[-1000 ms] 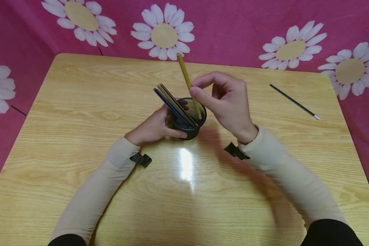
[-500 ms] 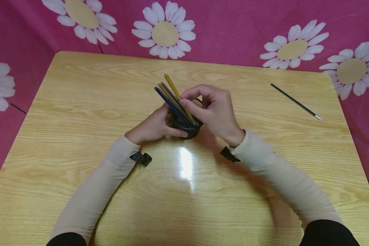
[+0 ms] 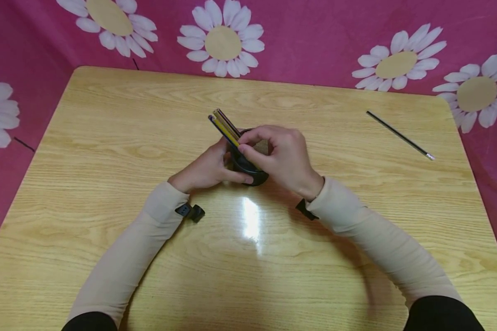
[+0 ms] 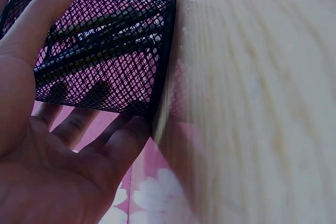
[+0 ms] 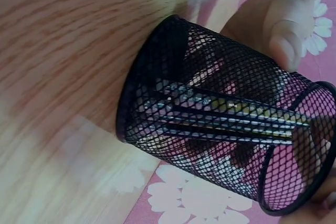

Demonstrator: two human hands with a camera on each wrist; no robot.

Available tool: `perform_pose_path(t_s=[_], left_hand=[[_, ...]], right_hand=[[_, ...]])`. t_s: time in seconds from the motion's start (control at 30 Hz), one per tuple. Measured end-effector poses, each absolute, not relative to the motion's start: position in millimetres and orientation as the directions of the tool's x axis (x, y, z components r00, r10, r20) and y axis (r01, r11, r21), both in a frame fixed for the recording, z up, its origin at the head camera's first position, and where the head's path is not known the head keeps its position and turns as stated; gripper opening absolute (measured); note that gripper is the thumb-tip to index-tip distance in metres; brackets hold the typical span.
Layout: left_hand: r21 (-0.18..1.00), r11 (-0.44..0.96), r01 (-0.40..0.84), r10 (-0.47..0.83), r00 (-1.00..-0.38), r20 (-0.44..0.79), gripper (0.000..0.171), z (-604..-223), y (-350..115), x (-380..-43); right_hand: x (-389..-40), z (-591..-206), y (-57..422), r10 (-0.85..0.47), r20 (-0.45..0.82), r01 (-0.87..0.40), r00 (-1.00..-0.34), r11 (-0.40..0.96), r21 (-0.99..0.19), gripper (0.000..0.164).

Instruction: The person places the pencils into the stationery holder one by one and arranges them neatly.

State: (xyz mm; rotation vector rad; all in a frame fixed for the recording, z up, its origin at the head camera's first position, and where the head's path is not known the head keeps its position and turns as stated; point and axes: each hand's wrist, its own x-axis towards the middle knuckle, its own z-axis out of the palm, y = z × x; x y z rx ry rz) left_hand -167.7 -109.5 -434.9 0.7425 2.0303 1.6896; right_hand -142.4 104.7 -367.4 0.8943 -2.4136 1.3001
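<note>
A black mesh pencil cup (image 3: 254, 178) stands on the table, held by my left hand (image 3: 206, 169) with the thumb on the near side and fingers behind it. In the left wrist view, the thumb lies along the mesh wall (image 4: 121, 40). My right hand (image 3: 286, 158) is over the cup's mouth, its thumb and index finger pinching a yellow pencil (image 3: 228, 133). That pencil leans left among several other pencils (image 3: 228, 120) in the cup. Their lower ends show through the mesh in the right wrist view, where the fingers at the rim are partly cut off.
A black pencil (image 3: 399, 135) with a white end lies at the right of the wooden table (image 3: 107, 128). Behind the table hangs a pink cloth (image 3: 302, 41) with white daisies. A small black camera (image 3: 196, 213) sits by the left wrist.
My right hand has moved left and down, lowering the yellow pencil into the cup and tilting it against the other pencils. My left hand has kept its hold on the cup.
</note>
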Motion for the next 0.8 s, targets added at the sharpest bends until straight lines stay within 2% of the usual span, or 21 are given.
perform_pose_path(t_s=[0.17, 0.4, 0.8], left_hand=[[0.98, 0.133, 0.145, 0.623, -0.782, 0.031, 0.093, -440.0, -109.7, -170.3], [0.981, 0.115, 0.156, 0.635, -0.771, 0.048, 0.081, -434.1, -109.3, -167.0], [0.976, 0.148, 0.162, 0.635, -0.771, 0.032, 0.075, -432.2, -108.2, -165.7]], right_hand=[[-142.4, -369.6, 104.2, -0.417, 0.495, -0.646, -0.762, 0.452, -0.615, 0.006], [-143.6, -370.6, 101.0, -0.429, 0.521, -0.675, -0.738, 0.469, -0.57, 0.006], [-144.0, -373.1, 96.4, -0.44, 0.543, -0.698, -0.715, 0.489, -0.523, 0.005]])
